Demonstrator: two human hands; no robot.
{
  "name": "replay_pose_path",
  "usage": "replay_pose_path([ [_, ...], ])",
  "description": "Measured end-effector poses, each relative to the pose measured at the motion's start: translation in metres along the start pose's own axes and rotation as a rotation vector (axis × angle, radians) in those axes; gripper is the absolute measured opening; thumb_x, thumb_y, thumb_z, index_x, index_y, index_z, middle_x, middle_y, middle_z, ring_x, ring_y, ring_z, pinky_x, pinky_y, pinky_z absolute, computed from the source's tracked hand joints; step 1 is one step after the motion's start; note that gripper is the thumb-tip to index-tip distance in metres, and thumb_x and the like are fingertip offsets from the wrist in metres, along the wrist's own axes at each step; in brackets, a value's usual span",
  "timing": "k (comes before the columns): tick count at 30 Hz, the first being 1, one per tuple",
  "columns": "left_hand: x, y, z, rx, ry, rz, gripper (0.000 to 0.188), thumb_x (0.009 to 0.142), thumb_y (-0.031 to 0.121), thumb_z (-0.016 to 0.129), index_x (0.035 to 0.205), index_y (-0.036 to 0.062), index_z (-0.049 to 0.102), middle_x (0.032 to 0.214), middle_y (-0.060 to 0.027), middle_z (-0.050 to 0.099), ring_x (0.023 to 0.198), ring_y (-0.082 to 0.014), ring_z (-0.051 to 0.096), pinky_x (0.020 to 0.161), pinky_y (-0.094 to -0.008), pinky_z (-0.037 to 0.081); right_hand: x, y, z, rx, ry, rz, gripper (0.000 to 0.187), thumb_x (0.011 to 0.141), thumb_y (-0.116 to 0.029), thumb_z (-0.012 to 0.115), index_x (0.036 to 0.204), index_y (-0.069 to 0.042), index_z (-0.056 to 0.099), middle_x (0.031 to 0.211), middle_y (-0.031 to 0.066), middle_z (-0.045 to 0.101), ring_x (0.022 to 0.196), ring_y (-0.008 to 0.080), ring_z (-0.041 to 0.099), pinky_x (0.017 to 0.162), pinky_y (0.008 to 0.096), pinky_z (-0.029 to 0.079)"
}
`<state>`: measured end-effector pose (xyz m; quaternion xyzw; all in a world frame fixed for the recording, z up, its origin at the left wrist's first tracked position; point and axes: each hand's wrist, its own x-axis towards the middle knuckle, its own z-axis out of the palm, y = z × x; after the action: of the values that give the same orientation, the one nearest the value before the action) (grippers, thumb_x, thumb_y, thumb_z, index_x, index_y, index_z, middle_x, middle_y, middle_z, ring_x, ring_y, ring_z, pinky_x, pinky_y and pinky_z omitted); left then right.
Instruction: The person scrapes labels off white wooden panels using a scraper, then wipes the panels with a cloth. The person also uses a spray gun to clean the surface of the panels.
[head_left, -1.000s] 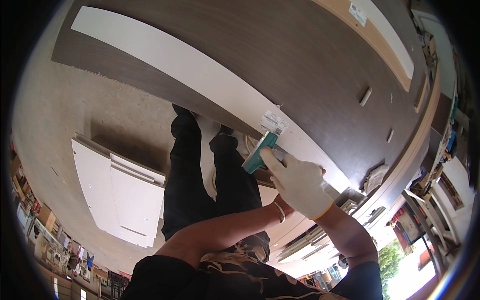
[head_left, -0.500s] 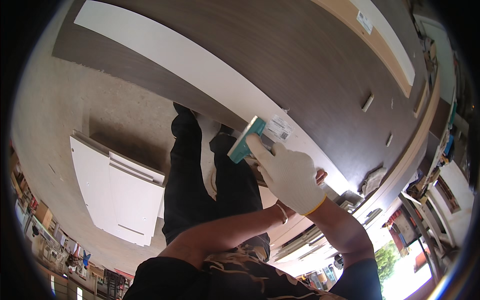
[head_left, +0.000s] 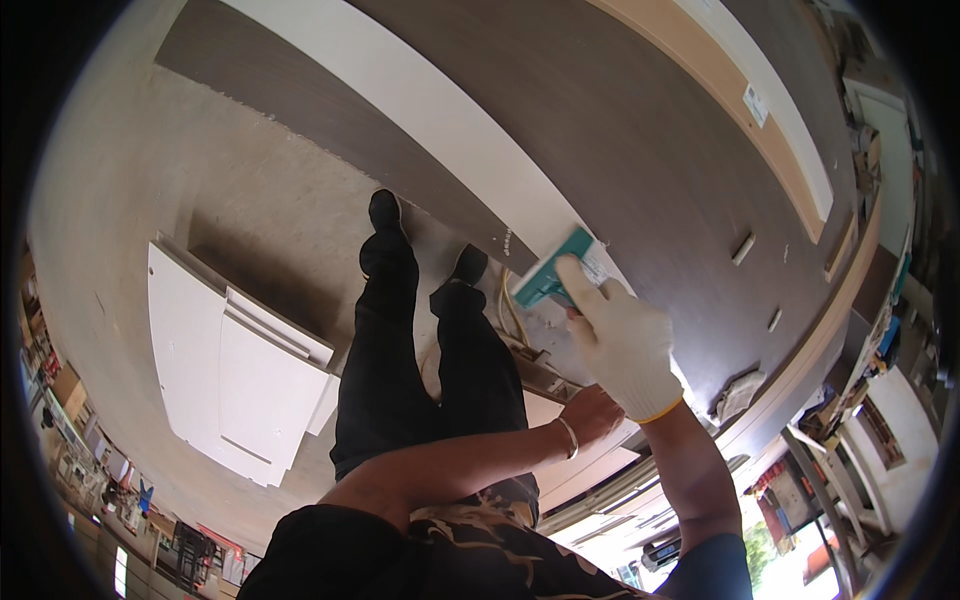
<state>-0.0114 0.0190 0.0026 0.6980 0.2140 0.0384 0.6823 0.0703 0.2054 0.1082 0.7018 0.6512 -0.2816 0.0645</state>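
Observation:
My right hand (head_left: pixel 625 345), in a white knit glove with a yellow cuff edge, grips a teal wide-edged hand tool (head_left: pixel 550 272). The tool is over a long white board strip (head_left: pixel 440 120), partly covering a printed label (head_left: pixel 597 264) there. This strip lies on a large dark brown panel (head_left: pixel 640 130). My bare left hand (head_left: pixel 594 414), with a bracelet at the wrist, is just below the gloved hand. Its fingers are curled, and whatever they may hold is hidden.
White cut panels (head_left: pixel 220 370) are stacked on the concrete floor (head_left: pixel 240 160) to the left. Another edged board (head_left: pixel 745 100) lies on the brown panel's far right, with small pieces and a crumpled cloth (head_left: pixel 738 396) nearer. My legs stand at the panel's near edge.
The teal tool and gloved hand have moved rightward, and the tool now overlaps the label. My left hand has dropped back from the strip. The whole view has shifted a little.

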Motion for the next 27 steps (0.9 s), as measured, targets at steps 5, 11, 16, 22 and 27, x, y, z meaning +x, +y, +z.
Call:
replay_pose_path([
  [5,0.011,0.017,-0.075,0.39,0.135,0.144,0.02,0.094,0.013,0.06,0.108,0.0049,0.072,0.103,-0.0134,0.072,0.101,-0.0307,0.069,0.088,-0.0421,0.056,0.002,0.01,0.0,0.014,0.076,-0.055,0.062,0.089,-0.02,0.072,0.148,-0.026,0.054,0.081,0.0106,0.064,0.06,0.0311,0.065,0.052,0.0433,0.051],
  [11,0.017,0.009,-0.126,0.302,-0.057,0.042,0.024,0.091,0.01,0.06,0.11,0.0005,0.071,0.117,-0.0162,0.071,0.114,-0.0308,0.066,0.103,-0.0394,0.053,0.03,-0.011,-0.007,-0.05,0.045,-0.064,0.063,0.091,-0.021,0.072,0.15,-0.026,0.052,0.08,0.0099,0.063,0.06,0.0306,0.066,0.051,0.0433,0.05],
  [16,0.019,0.01,-0.118,0.257,-0.071,0.001,0.022,0.093,0.013,0.06,0.107,0.001,0.072,0.12,-0.0139,0.07,0.122,-0.0288,0.061,0.112,-0.0381,0.045,0.054,-0.029,-0.019,-0.137,0.002,-0.064,0.062,0.092,-0.022,0.071,0.15,-0.027,0.051,0.079,0.0098,0.062,0.064,0.0306,0.067,0.054,0.0433,0.051],
  [22,0.023,-0.015,-0.08,-0.555,-0.115,0.032,0.045,0.095,0.019,0.058,0.135,0.0005,0.062,0.144,-0.0096,0.059,0.142,-0.0244,0.045,0.128,-0.0404,0.027,0.107,-0.065,-0.033,-0.14,0.066,-0.094,0.06,0.092,-0.021,0.071,0.149,-0.026,0.053,0.077,0.0102,0.061,0.064,0.0309,0.067,0.056,0.0431,0.052],
  [27,0.026,-0.019,-0.065,-3.919,-0.589,-0.239,0.062,0.1,0.017,0.051,0.158,-0.0005,0.037,0.169,-0.0088,0.031,0.158,-0.0225,0.022,0.134,-0.0429,0.01,0.174,-0.109,-0.055,-0.169,0.086,-0.137,0.061,0.091,-0.019,0.072,0.149,-0.024,0.054,0.076,0.0107,0.06,0.063,0.0309,0.065,0.057,0.0433,0.052],
])
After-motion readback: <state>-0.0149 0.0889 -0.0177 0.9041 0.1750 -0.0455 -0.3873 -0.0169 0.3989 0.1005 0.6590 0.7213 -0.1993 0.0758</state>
